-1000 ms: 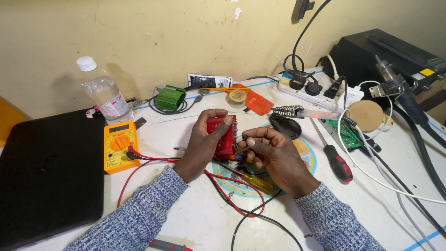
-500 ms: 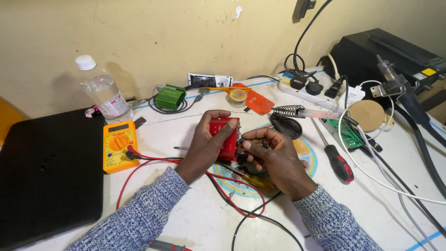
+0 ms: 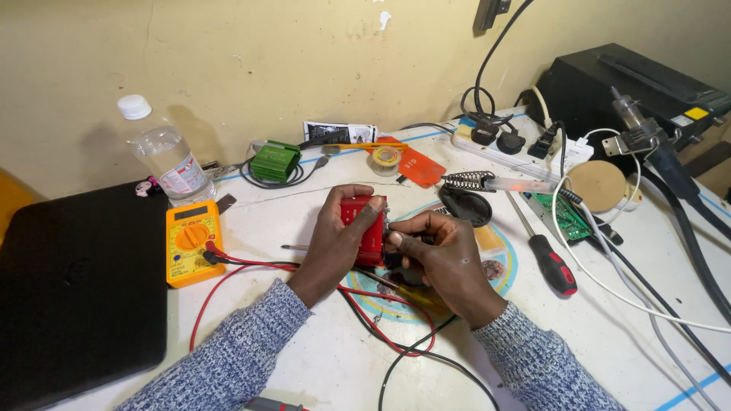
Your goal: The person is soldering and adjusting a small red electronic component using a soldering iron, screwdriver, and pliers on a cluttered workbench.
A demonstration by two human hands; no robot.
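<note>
Two hands meet at the middle of the frame over a white tabletop. The left hand is wrapped around one small red box-shaped module, held upright just above the tabletop. The right hand is curled, its fingertips pinching at the module's right edge. One yellow multimeter lies at centre left, two leads, red and black, running from it under the hands. One clear plastic bottle stands at upper left, one green block beside it. One red-handled screwdriver lies at the right.
</note>
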